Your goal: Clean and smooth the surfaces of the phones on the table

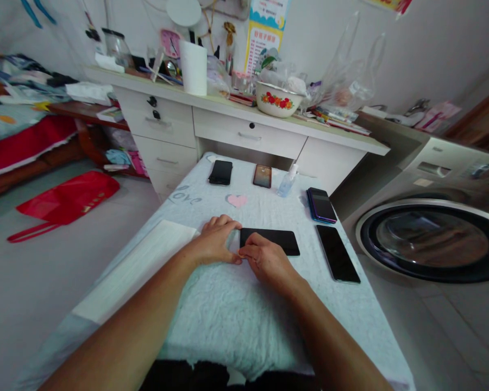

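A black smartphone (pixel 279 239) lies flat and sideways on the cloth-covered table in front of me. My left hand (pixel 215 241) grips its left end, with the index finger at the far corner and the thumb at the near one. My right hand (pixel 267 260) is closed, its fingertips pinched together at the phone's near left corner. Whatever may be between those fingertips is hidden. Part of the phone's near edge is covered by the right hand.
Around it lie a second black phone (pixel 338 253), stacked phones (pixel 321 205), a dark phone (pixel 220 172), a brownish phone (pixel 262 176), a clear spray bottle (pixel 287 182) and a white paper strip (pixel 136 271). A washing machine (pixel 436 179) stands right; a cluttered desk (pixel 224 114) stands behind.
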Available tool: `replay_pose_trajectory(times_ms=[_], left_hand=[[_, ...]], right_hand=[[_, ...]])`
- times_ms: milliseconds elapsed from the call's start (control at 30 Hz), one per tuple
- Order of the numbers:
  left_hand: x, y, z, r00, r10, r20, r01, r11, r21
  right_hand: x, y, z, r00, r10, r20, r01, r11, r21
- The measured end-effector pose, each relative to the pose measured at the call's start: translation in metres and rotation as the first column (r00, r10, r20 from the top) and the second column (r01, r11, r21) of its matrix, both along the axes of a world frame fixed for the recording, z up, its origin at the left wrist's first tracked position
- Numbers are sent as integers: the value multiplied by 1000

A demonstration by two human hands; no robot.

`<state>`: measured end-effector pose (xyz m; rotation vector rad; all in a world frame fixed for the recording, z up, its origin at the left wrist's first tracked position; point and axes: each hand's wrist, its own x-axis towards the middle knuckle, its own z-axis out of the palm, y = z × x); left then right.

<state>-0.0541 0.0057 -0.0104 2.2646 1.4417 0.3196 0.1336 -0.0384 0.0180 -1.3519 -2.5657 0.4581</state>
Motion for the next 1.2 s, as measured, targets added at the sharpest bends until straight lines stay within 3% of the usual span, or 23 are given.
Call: replay_pose_trajectory(times_ms=[367, 800, 1200], left_hand=[[-2, 0, 1, 1000, -26, 6, 26, 1000, 0], [-2, 1, 0, 999, -45, 15, 45, 999, -5], [0, 0, 0, 1000, -10, 3, 10, 1000, 17]], right_hand=[[19, 0, -6, 1000, 21, -20, -21, 1000, 1], [-1, -4, 1, 998, 24, -52, -26, 999, -38], [16, 2, -3, 1000, -28, -6, 28, 1000, -5]])
